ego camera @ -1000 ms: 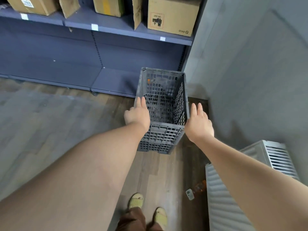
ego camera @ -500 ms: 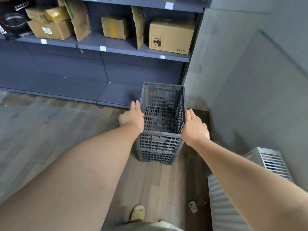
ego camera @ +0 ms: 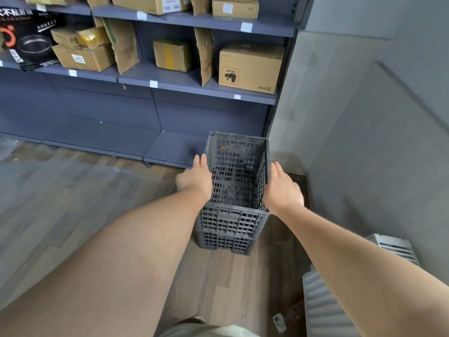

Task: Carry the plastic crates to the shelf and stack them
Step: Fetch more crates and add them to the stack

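Observation:
Two dark grey perforated plastic crates stand stacked on the wooden floor in front of the shelf's right end. The top crate (ego camera: 234,188) is empty and nests on the lower crate (ego camera: 223,242). My left hand (ego camera: 196,178) lies flat against the top crate's left wall, fingers straight. My right hand (ego camera: 281,190) is flat beside its right wall, fingers straight, at or just off the rim. Neither hand curls around the crate. The grey-blue shelf (ego camera: 175,149) has a bare bottom board just behind the stack.
Cardboard boxes (ego camera: 250,65) fill the upper shelf boards. A grey wall (ego camera: 364,142) closes the right side next to the stack. A white ribbed panel (ego camera: 325,305) and a small object (ego camera: 278,322) lie on the floor at lower right.
The view has risen and pulled back, showing more of the upper shelves. The stack stays in place and both hands stay at the top crate's sides.

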